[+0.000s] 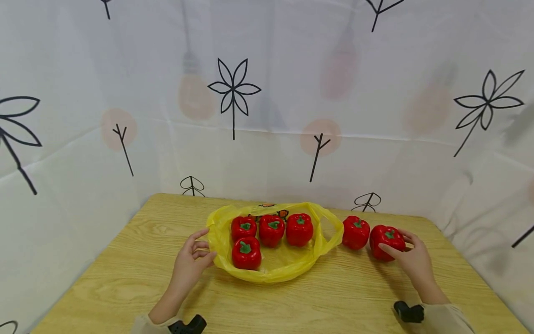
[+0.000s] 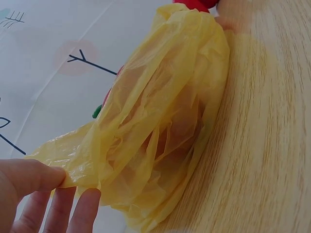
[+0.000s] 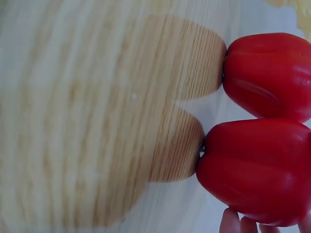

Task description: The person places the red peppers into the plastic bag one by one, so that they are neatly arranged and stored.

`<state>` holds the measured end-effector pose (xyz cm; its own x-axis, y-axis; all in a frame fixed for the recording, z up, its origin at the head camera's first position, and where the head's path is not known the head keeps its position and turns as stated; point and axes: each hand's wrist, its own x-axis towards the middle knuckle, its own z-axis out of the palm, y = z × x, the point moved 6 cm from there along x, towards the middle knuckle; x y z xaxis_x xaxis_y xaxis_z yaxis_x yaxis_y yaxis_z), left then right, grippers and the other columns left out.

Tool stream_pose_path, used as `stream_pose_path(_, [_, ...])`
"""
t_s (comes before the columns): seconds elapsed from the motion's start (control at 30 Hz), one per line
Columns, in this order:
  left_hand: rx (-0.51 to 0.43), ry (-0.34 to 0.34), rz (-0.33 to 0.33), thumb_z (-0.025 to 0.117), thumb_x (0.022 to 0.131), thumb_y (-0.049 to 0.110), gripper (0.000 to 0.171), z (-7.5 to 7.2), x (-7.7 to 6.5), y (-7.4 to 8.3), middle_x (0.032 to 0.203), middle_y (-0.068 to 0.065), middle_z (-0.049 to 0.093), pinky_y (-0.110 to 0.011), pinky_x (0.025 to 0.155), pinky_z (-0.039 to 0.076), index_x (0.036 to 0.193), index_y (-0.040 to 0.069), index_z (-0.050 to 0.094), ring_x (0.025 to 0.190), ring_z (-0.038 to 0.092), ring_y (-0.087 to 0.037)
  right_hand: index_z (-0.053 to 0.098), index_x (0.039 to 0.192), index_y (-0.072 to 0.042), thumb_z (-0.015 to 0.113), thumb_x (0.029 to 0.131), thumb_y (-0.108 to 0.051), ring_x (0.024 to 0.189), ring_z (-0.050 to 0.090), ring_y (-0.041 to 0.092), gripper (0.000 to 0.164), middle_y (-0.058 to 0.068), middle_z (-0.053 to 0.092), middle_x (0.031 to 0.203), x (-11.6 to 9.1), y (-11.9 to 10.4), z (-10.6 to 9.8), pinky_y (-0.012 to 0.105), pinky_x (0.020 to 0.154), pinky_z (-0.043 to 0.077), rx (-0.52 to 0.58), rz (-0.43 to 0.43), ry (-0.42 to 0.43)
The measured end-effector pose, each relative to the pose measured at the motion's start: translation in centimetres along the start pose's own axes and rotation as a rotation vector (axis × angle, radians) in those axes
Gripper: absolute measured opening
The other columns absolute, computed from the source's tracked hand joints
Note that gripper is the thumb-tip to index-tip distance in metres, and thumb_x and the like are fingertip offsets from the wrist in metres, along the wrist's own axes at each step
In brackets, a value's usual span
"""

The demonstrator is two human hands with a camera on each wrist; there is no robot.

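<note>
The left hand [image 1: 189, 262] pinches the edge of the yellow plastic bag [image 1: 288, 266], which holds four red peppers on the wooden table [image 1: 333, 297]. The right hand [image 1: 410, 260] curls its fingers round the outermost red pepper [image 1: 385, 241]. No writing is legible.

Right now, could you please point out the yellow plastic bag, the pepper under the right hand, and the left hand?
yellow plastic bag [image 1: 288, 271]: head view, its bare front rim.
rightmost red pepper [image 1: 385, 239]: head view, its upper body.
left hand [image 1: 189, 264]: head view, its back, beside the bag.
</note>
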<state>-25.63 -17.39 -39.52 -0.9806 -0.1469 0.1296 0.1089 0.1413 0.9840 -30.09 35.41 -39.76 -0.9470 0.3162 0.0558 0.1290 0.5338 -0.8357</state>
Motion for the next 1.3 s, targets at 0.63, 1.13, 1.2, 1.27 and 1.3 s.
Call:
stream_pose_path(0.63, [-0.011,-0.011,0.012,0.066,0.082,-0.005,0.058,0.1,0.0,0.1,0.101,-0.015,0.053,-0.038,0.068,0.057,0.132,0.016,0.047,0.079,0.060,-0.018,0.026,0.144,0.002,0.067,0.084,-0.042,0.110,0.038,0.043,0.085,0.030,0.028,0.139,-0.8,-2.1,-1.8,0.014,0.056,0.042,0.016,-0.032,0.081])
stream_pose_path(1.13, [0.005,-0.003,-0.004,0.066,0.082,-0.006,0.058,0.0,0.0,0.1,0.101,-0.015,0.053,-0.037,0.067,0.057,0.132,0.016,0.047,0.080,0.060,-0.019,0.029,0.144,-0.002,0.069,0.082,-0.040,0.102,0.039,0.031,0.083,0.024,0.028,0.139,-2.1,-4.5,-2.5,0.013,0.055,0.047,0.063,-0.046,0.104])
stream_pose_path(1.2, [0.005,-0.003,-0.005,0.066,0.082,-0.006,0.058,0.0,0.0,0.1,0.101,-0.015,0.053,-0.038,0.068,0.057,0.132,0.016,0.047,0.079,0.060,-0.019,0.029,0.143,-0.001,0.069,0.082,-0.040,0.105,0.039,0.033,0.083,0.025,0.029,0.139,-2.4,-4.9,-2.4,0.013,0.055,0.046,0.066,-0.050,0.103])
stream_pose_path(1.27, [0.003,-0.004,-0.005,0.066,0.082,-0.006,0.058,0.0,0.0,0.1,0.101,-0.015,0.052,-0.038,0.068,0.057,0.132,0.016,0.047,0.079,0.059,-0.019,0.029,0.143,-0.001,0.069,0.083,-0.039,0.108,0.038,0.036,0.082,0.025,0.029,0.139,-2.6,-5.3,-2.2,0.012,0.056,0.046,0.067,-0.058,0.099])
stream_pose_path(1.3, [0.003,-0.004,-0.004,0.066,0.082,-0.006,0.058,0.0,0.0,0.1,0.101,-0.015,0.052,-0.038,0.068,0.057,0.132,0.016,0.047,0.079,0.060,-0.019,0.029,0.143,-0.001,0.069,0.083,-0.039,0.109,0.038,0.037,0.082,0.026,0.029,0.139,-2.8,-5.6,-2.1,0.013,0.056,0.046,0.067,-0.063,0.096])
